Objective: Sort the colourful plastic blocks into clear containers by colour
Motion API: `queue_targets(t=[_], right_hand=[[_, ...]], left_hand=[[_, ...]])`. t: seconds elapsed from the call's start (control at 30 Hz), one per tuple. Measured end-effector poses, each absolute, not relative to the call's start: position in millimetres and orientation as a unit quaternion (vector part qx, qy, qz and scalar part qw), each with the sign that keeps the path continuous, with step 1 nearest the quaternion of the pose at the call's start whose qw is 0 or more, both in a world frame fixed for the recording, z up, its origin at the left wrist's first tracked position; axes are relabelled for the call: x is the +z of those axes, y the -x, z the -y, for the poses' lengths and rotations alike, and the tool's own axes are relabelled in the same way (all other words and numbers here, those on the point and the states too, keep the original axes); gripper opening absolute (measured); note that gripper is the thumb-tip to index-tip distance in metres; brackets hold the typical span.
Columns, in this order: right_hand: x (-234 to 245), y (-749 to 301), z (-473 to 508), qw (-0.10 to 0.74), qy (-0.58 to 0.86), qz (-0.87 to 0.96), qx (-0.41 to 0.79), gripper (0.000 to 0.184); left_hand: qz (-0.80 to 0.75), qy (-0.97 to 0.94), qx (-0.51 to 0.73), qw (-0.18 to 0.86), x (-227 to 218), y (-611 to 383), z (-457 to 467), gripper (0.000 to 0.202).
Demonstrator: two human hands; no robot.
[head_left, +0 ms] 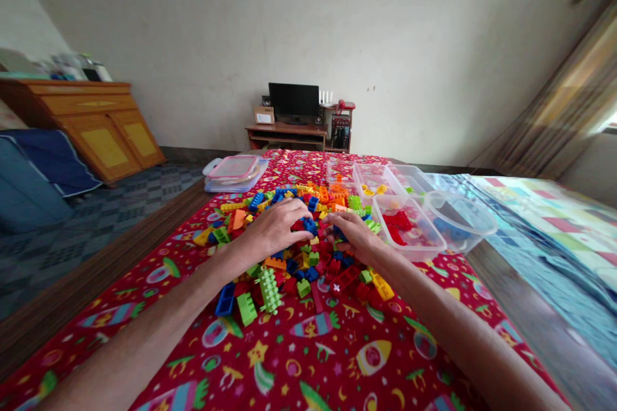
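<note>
A heap of coloured plastic building bricks (299, 257) lies on a red patterned cloth (308, 359). My left hand (277, 228) rests palm down on the heap, fingers curled over a few red and blue bricks. My right hand (351, 234) sits just beside it, fingers bent around a blue brick (340, 233). The two hands almost touch over the pile. A clear tub with red bricks (407, 228) stands right of my right hand, and a round clear tub with blue bricks (457, 221) leans beside it.
More clear tubs (385, 176) with yellow and orange bricks stand behind. Stacked lids (234, 172) lie at the far left of the cloth. A wooden cabinet (96, 128) is at the left, a desk with a monitor (294, 103) by the wall.
</note>
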State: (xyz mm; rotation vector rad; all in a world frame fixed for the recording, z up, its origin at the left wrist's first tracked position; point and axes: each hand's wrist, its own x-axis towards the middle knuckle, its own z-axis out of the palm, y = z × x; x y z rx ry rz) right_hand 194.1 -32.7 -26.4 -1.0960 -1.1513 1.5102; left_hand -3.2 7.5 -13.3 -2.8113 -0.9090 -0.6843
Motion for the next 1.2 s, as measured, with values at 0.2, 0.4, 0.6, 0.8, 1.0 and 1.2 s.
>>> queue_targets(t=[0.2,0.4,0.6,0.8,1.0,1.2], right_hand=[[-28.0,-180.7,42.6,0.419,0.415,0.411,0.695,0.028],[-34.1,-179.4,39.7,0.443,0.369,0.420,0.701,0.030],[-14.8,-199.1,32.4,0.483,0.407,0.488,0.602,0.037],[37.0,-273.1,30.1,0.586,0.539,0.546,0.261,0.035],[52.3,-327.9,30.4,0.654,0.563,0.456,0.218,0.033],[52.6,-363.6,28.4,0.628,0.648,0.426,0.070,0.023]], left_hand=[[0.314,0.917,-0.248,0.014,-20.9,-8.5,0.6,0.020],[0.294,0.925,-0.240,-0.004,-22.6,-13.6,5.7,0.017],[0.338,0.894,-0.294,0.011,-18.1,-7.1,0.9,0.037],[0.356,0.886,-0.294,0.035,-17.6,3.9,-11.1,0.029],[0.382,0.881,-0.276,0.039,-15.8,9.5,-16.0,0.031],[0.391,0.879,-0.272,0.031,-16.5,9.8,-16.4,0.034]])
